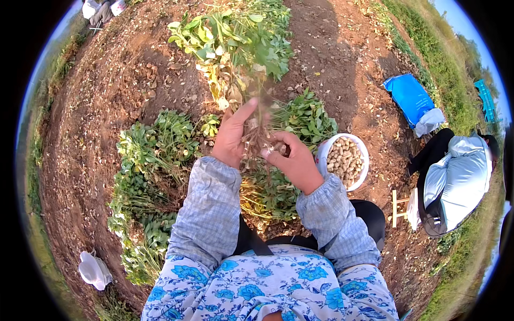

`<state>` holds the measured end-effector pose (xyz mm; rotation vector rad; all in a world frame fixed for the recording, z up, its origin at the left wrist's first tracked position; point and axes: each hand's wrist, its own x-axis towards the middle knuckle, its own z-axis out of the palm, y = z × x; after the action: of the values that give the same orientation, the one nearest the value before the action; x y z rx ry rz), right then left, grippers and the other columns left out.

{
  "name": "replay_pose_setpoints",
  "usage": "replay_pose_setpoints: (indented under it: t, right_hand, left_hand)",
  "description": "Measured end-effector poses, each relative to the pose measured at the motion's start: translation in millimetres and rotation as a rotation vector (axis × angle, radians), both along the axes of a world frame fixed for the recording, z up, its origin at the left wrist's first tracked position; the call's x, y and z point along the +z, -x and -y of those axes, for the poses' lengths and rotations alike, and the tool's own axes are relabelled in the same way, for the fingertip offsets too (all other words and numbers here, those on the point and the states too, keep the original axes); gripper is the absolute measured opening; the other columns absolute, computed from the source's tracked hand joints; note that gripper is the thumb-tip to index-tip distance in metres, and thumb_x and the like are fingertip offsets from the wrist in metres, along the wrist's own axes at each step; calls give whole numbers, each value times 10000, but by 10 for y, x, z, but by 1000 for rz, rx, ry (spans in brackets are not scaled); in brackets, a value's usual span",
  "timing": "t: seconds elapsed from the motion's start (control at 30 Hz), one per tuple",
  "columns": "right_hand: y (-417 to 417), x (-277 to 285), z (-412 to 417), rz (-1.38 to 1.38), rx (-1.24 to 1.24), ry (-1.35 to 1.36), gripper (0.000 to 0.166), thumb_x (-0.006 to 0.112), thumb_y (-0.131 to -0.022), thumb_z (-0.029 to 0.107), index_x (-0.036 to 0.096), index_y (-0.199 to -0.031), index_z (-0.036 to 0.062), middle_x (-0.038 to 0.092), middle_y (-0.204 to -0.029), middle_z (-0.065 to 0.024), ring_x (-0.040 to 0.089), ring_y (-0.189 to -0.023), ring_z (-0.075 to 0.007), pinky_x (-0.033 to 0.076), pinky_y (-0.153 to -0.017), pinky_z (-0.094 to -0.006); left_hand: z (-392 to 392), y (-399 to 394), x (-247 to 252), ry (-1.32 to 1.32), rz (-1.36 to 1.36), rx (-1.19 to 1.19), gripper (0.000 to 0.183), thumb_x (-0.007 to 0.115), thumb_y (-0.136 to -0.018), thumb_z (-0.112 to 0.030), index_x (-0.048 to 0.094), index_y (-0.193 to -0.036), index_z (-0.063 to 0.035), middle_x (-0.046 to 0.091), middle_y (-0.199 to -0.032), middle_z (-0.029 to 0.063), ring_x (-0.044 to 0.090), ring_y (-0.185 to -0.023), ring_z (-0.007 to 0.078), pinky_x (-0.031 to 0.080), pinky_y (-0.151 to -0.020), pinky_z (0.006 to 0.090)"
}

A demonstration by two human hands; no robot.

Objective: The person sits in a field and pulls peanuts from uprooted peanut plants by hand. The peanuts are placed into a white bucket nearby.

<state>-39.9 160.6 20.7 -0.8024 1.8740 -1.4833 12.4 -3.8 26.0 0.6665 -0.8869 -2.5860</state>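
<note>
An uprooted peanut plant (225, 44) is held out in front of me, its leaves pointing away and its tangled roots (253, 140) towards me. My left hand (233, 138) grips the stems near the root end, thumb laid along them. At the roots, my right hand (295, 158) pinches with thumb and forefinger, and a peanut pod (282, 149) shows between them. Close to the right wrist stands a white bucket (363, 176), holding many picked peanuts (344, 159). Part of the stems is blurred.
Pulled peanut plants (156, 172) lie in a heap on the left, with more greenery (307, 118) beyond my right hand. A person (453, 176) sits at the right by a wooden stool (397, 208). Farther off are a blue sack (409, 98) and a teal crate (486, 100). A white bag (94, 271) lies lower left.
</note>
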Motion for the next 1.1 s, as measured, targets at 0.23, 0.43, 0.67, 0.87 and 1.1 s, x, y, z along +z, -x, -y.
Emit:
replay_pose_setpoints:
  t: [0.23, 0.43, 0.67, 0.87, 1.1]
  right_hand:
    - [33, 144, 38, 230, 66, -17, 291, 725, -783, 158, 612, -1010, 17, 581, -876, -12, 541, -750, -87, 451, -681, -261]
    - [20, 177, -4, -36, 99, -134, 208, 716, -840, 170, 621, -975, 44, 574, -807, 5, 507, -626, -49, 394, -522, -223]
    - [-129, 147, -84, 160, -53, -16, 229, 641, -906, 237, 601, -973, 22, 519, -748, 4, 499, -581, -107, 419, -519, -266]
    - [-190, 91, -266, -356, -67, -68, 270, 664, -866, 217, 586, -997, -5, 558, -753, -134, 553, -643, -256, 464, -609, -352]
    - [-161, 311, -412, -285, -46, -145, 263, 650, -879, 240, 595, -933, -12, 595, -797, -167, 593, -695, -332, 475, -640, -387]
  left_hand:
    - [-4, -43, 17, -17, 20, -12, 232, 690, -879, -199, 583, -980, -19, 655, -808, 88, 655, -682, 175, 566, -547, 307]
    - [-44, 25, 17, 72, 126, 79, 282, 699, -872, -243, 565, -996, -27, 637, -804, 77, 641, -676, 169, 557, -567, 291]
    - [-129, 56, 55, 128, 309, 221, 326, 713, -855, -253, 559, -1029, -25, 633, -779, 61, 600, -562, 145, 510, -466, 300]
    - [-229, 121, -68, 215, 222, 159, 234, 721, -851, -236, 608, -841, -32, 607, -688, 41, 566, -497, 132, 476, -428, 283]
    - [-289, 172, -120, 260, 200, 146, 222, 736, -843, -223, 613, -835, -38, 599, -688, 31, 565, -515, 120, 473, -439, 271]
